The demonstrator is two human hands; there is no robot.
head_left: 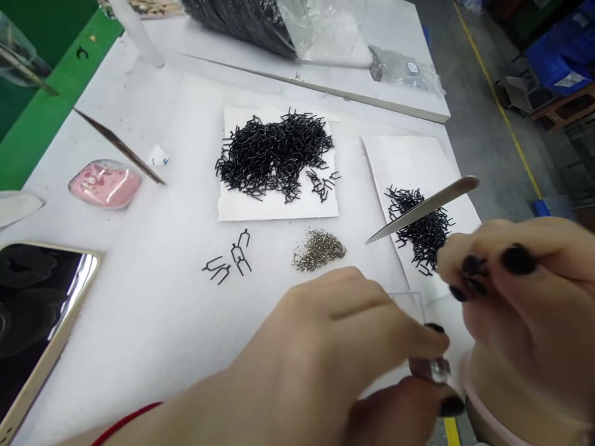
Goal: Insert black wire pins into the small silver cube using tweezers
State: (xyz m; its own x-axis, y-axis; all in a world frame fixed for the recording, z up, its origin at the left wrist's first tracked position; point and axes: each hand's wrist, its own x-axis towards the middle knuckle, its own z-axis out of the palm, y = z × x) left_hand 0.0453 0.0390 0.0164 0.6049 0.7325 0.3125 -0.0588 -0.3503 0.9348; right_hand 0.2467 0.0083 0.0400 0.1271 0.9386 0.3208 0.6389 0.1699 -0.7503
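My right hand (520,297) is closed around metal tweezers (423,209), whose tip points left above a small pile of black wire clips (421,226) on a white sheet. My left hand (344,353) is low in the middle, thumb and fingers pinched on a small clear and silvery piece (434,368). A little heap of tiny silver parts (318,249) lies just beyond my left hand. A few loose black clips (231,260) lie to its left. A large pile of black clips (274,155) rests on a white sheet farther back.
A phone (32,310) lies at the left edge, with a pink case (105,183) and a second pair of tweezers (118,145) behind it. Plastic bags (320,28) sit on a board at the back. A round pinkish container (506,396) stands under my right hand.
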